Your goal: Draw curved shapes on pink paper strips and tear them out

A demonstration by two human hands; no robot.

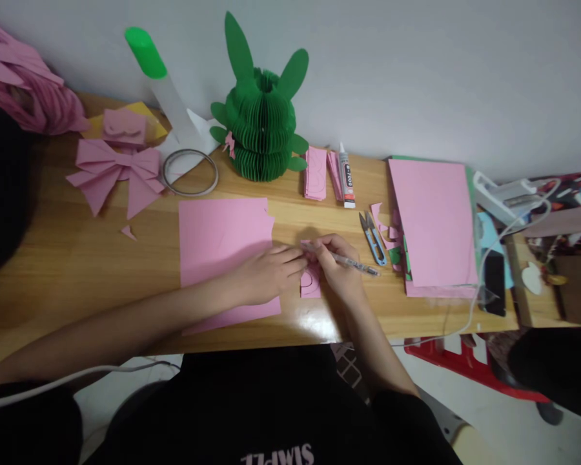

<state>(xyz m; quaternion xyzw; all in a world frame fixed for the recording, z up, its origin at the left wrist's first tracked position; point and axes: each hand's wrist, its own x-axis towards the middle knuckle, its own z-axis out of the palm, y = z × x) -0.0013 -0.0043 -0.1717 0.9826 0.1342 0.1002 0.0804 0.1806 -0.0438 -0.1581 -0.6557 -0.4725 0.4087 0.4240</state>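
Observation:
My right hand (339, 268) is closed round a slim clear pen (356, 263), its tip end over the top of a narrow pink paper strip (310, 287). A dark curved line shows on the strip's lower part. With fingers stretched out, my left hand (271, 274) lies flat, its fingertips at the strip's upper left edge. Beneath that hand and forearm is a large pink sheet (223, 239) with a notched upper right corner. The pen's tip and the strip's upper part are mostly hidden by my fingers.
Blue-handled thread snips (374, 239) lie right of my hand, beside paper scraps and a stack of pink sheets (436, 223). Behind are a glue tube (346, 177), pink cut strips (315, 173), a green honeycomb-paper rabbit (261, 126), a tape roll (190, 173) and a pink bow (119, 168).

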